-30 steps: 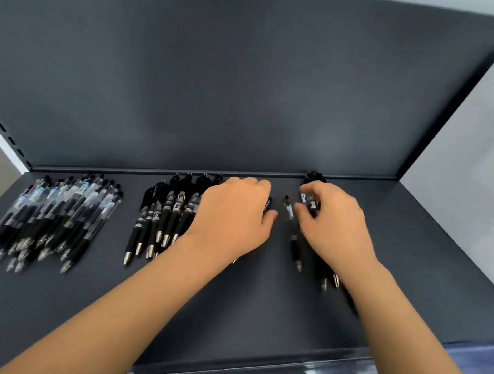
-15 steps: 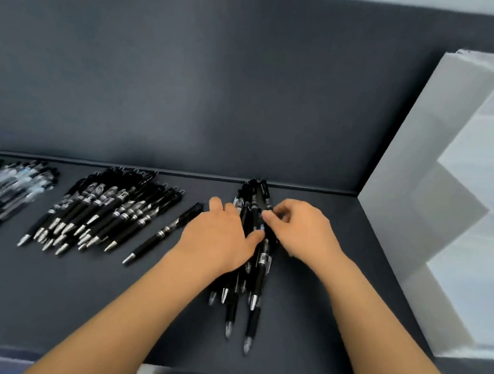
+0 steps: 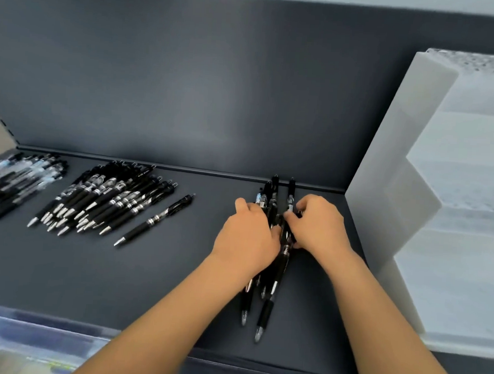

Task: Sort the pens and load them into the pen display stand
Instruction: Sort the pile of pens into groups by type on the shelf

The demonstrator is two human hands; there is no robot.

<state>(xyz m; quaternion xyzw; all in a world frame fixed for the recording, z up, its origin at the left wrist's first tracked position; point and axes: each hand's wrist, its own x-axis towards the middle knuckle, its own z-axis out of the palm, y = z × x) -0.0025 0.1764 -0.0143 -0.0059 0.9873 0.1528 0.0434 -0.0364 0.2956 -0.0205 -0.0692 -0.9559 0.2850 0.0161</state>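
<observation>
**Desk:** Where are the hands?

**Me:** Both low on the right of the dark shelf point(image 3: 147, 282), meeting over one bundle of black pens point(image 3: 274, 284). The left hand point(image 3: 248, 239) lies across the bundle from the left, its grip curled round the barrels, thumb tucked against them. The right hand point(image 3: 318, 226) comes in from the other side, its grip narrow, fingertips pinching the upper barrels.

**Desk:** How does the bundle lie?

**Me:** Clicker ends toward the back panel point(image 3: 188, 82), tips toward me. Tips are staggered; two reach out well past the wrists. I can't tell from here whether the bundle rests on the shelf or is lifted off it.

**Desk:** The other pens?

**Me:** A single black pen point(image 3: 154, 220) lies alone at a slant, apart from both hands. Left of it is a fanned pile of black pens point(image 3: 106, 198). Farther left, at the frame edge, is a pile of clear-barrelled pens point(image 3: 14, 181), which is blurred.

**Desk:** The stand?

**Me:** The white pen display stand point(image 3: 398, 196) is on the shelf's right end, stepped in tiers, near the right hand. I see no pens in it.
</observation>
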